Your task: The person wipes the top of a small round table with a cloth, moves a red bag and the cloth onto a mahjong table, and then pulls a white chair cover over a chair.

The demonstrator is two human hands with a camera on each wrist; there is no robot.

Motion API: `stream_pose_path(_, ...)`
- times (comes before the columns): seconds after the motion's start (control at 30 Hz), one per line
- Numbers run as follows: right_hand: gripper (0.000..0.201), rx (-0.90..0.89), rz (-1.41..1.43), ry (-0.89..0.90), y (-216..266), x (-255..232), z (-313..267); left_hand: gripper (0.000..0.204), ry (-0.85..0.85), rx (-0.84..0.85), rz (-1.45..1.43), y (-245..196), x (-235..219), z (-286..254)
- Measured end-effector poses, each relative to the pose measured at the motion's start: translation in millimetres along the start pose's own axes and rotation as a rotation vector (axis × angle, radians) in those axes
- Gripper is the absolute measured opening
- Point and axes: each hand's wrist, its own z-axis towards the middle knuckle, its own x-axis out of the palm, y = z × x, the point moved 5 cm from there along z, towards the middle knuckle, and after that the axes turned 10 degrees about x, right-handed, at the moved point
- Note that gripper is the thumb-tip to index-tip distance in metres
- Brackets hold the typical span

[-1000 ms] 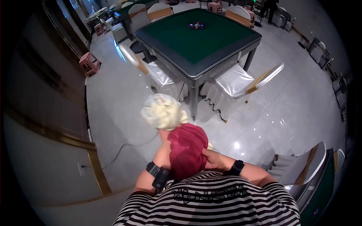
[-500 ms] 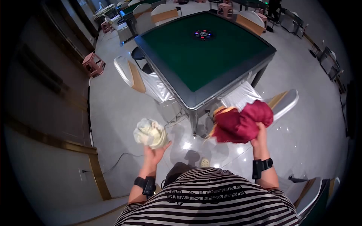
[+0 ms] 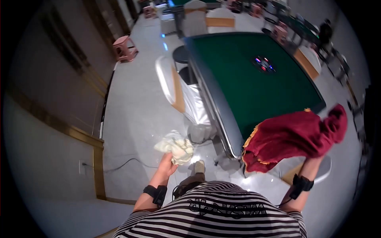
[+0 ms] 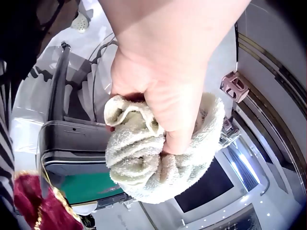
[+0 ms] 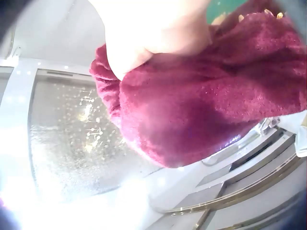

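Standing on a pale, glossy floor [image 3: 135, 115] beside a green-topped gaming table [image 3: 254, 83], a person in a black-and-white striped shirt [image 3: 214, 216] holds one cloth in each hand, seen from above by the head camera. The left hand [image 3: 166, 166] is low and close to the body, and its fingers [image 4: 177, 139] are curled tight round a bunched cream towel [image 3: 177, 147]; the left wrist view shows the thumb and fingers sunk into the rumpled terry, with folds bulging out on either side of the grip. The right hand [image 3: 313, 162] is raised out to the person's right and grips a dark red cloth [image 3: 293, 137] from below, so that most of the hand is hidden behind the fabric. The right wrist view shows the fingers closed over a gathered fold of that plush red cloth. It has a gold fringe along one edge, and it hangs in the air in front of the near corner of the table, apart from the towel. Black straps sit on both wrists. A chair in a white cover with a tan sash [image 3: 178, 93] is pushed in at the table's left side, just beyond the towel. Farther off, a pink stool [image 3: 125, 48] stands near the wall, and a dark cable [image 3: 123, 164] trails across the floor from a wall socket.
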Motion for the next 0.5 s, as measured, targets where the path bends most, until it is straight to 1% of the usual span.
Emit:
stream_pose_path(0.07, 0.041, 0.018, -0.033, 0.019, -5, 25, 23, 0.042, 0.027, 0.006, 0.030, -21, 0, 16)
stream_pose_path(0.13, 0.045, 0.097, -0.068, 0.028, -26, 40, 40, 0.042, 0.031, 0.013, 0.089, -36, -13, 30)
stream_pose_path(0.17, 0.047, 0.149, -0.103, 0.030, -41, 47, 47, 0.040, -0.004, -0.014, 0.122, -43, -25, 35)
stream_pose_path(0.23, 0.051, 0.280, -0.244, 0.044, -81, 58, 59, 0.040, -0.064, 0.047, 0.078, -63, -20, 35)
stream_pose_path(0.27, 0.053, 0.345, -0.395, 0.092, -105, 64, 66, 0.040, -0.091, 0.075, 0.059, -69, -18, 35)
stream_pose_path(0.3, 0.061, 0.303, -0.743, 0.206, -130, 72, 72, 0.041, -0.133, 0.087, 0.051, -72, -26, 36)
stream_pose_path(0.33, 0.070, 0.254, -1.086, 0.323, -152, 92, 69, 0.043, -0.178, 0.096, 0.045, -75, -36, 30)
stream_pose_path(0.37, 0.075, 0.158, -1.384, 0.202, -161, 99, 59, 0.044, -0.232, 0.104, 0.041, -77, -47, 20)
stream_pose_path(0.4, 0.080, 0.042, -1.674, 0.085, -165, 122, 46, 0.045, -0.261, 0.112, 0.058, -78, -55, 9)
stream_pose_path(0.43, 0.082, -0.084, -1.721, 0.123, -175, 124, 49, 0.046, -0.296, 0.129, 0.070, -81, -63, -2)
stream_pose_path(0.5, 0.078, -0.321, -1.728, 0.039, -181, 135, 59, 0.047, -0.399, 0.142, 0.071, -74, -89, -34)
